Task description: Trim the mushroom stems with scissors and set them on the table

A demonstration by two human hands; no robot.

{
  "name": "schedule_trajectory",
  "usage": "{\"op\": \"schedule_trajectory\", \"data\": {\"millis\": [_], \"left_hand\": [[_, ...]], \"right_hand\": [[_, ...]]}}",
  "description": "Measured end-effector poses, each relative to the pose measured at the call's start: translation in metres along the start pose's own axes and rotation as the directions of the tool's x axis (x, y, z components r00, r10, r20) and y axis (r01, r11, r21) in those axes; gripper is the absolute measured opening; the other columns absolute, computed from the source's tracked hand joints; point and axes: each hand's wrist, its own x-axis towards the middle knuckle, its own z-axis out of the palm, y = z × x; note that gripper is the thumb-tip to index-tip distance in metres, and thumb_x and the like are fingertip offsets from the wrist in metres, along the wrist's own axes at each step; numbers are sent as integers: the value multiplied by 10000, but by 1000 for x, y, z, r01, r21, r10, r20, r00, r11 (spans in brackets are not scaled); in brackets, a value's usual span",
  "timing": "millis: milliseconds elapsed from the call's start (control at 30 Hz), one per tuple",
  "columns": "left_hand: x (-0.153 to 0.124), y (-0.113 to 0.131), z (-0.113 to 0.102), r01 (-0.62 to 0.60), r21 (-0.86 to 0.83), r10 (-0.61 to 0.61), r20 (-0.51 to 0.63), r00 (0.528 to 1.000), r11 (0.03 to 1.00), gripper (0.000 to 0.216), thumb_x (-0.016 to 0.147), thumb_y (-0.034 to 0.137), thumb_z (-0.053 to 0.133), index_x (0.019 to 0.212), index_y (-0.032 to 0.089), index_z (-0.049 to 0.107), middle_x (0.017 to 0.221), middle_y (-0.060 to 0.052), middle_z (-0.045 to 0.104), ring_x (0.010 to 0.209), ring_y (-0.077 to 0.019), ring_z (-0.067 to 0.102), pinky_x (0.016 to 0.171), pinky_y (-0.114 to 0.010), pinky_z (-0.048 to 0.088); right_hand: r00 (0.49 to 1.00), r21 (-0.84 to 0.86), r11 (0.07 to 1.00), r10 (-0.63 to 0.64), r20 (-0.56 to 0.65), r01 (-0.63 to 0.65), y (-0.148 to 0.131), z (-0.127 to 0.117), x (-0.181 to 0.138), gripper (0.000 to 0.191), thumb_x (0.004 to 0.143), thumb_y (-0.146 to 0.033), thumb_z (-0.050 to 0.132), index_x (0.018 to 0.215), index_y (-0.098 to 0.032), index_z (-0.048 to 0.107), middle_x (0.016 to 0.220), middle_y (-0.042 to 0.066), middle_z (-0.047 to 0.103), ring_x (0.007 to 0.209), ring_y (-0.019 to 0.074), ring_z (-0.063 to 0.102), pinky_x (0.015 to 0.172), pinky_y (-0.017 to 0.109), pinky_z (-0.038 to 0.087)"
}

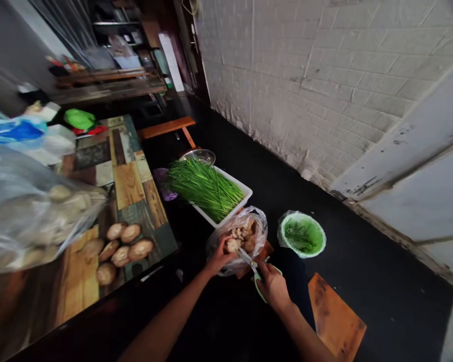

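Note:
My left hand (pixel 219 257) is closed on a pale brown mushroom (pixel 232 245), holding it over a clear plastic bag (pixel 259 219). In that bag lie several mushrooms and cut pieces (pixel 249 236). My right hand (pixel 275 285) grips a pair of scissors (pixel 253 266) with light green handles. Their blades point at the mushroom in my left hand and seem to meet its underside; whether they are parted I cannot tell. Several whole brown mushrooms (pixel 121 255) sit on the patchwork wooden table (pixel 130 183) to the left.
Beyond the bag, a white tray (pixel 248 193) holds long green chives (pixel 207 188), with a metal bowl (pixel 207 156) behind. A lined green bin (pixel 317 232) stands right. A large mushroom bag (pixel 26 211) covers the table's left. Wooden stools (pixel 334 314) and a brick wall (pixel 287 80) flank the floor.

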Motion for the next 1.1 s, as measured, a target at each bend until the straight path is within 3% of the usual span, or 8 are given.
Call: {"op": "schedule_trajectory", "data": {"millis": [400,533,633,767,867,967,1100], "left_hand": [[-6,12,-21,-19,-52,24,93,995,998,736,676,199,728,1386,235,534,1335,-85,594,1149,-268,581,1001,-386,464],[-5,20,-22,-24,-82,30,81,996,996,728,644,196,753,1347,224,564,1311,-94,601,1156,-285,578,1001,-398,466],[-5,23,-20,32,-196,-22,53,998,980,734,647,235,773,1341,231,537,1223,-85,637,1052,-256,619,905,-371,511],[-5,25,-19,163,-403,-137,91,986,901,705,676,316,805,1319,205,537,1003,-46,680,793,-167,644,755,-311,535],[-4,27,-21,202,-573,-130,163,978,795,583,686,316,833,1216,187,626,1018,-53,691,865,-169,670,828,-304,536],[-3,30,-24,223,-638,-130,190,973,737,465,696,383,852,1061,144,693,929,-65,703,849,-176,685,784,-272,534],[-4,33,-27,206,-686,-114,177,977,698,549,714,452,848,1167,191,680,1044,-75,706,840,-169,674,772,-301,549]], "right_hand": [[983,-288,951,-62,171,110,-19,-21,34,355,867,-269,585,1216,-205,604,1095,102,684,1007,229,669,849,293,489],[965,-369,919,-39,261,137,-30,-39,43,289,932,-227,505,1195,-184,617,1071,116,714,961,239,702,787,296,503],[953,-402,903,-25,302,151,-37,-52,45,296,960,-187,437,1189,-168,623,1023,120,731,941,249,713,753,298,499],[965,-401,905,-40,261,146,-41,-64,43,274,970,-203,446,1183,-176,617,1073,130,712,958,231,702,741,274,482],[976,-412,900,-60,212,145,-41,-67,41,278,963,-173,451,1186,-199,614,1110,122,692,983,213,684,774,268,472],[980,-427,892,-76,182,149,-40,-67,42,292,949,-174,474,1207,-202,607,1111,117,683,1004,215,668,820,278,470],[979,-443,879,-106,177,175,-37,-66,47,329,929,-184,510,1248,-197,589,1100,118,678,1014,231,663,836,296,477]]}}
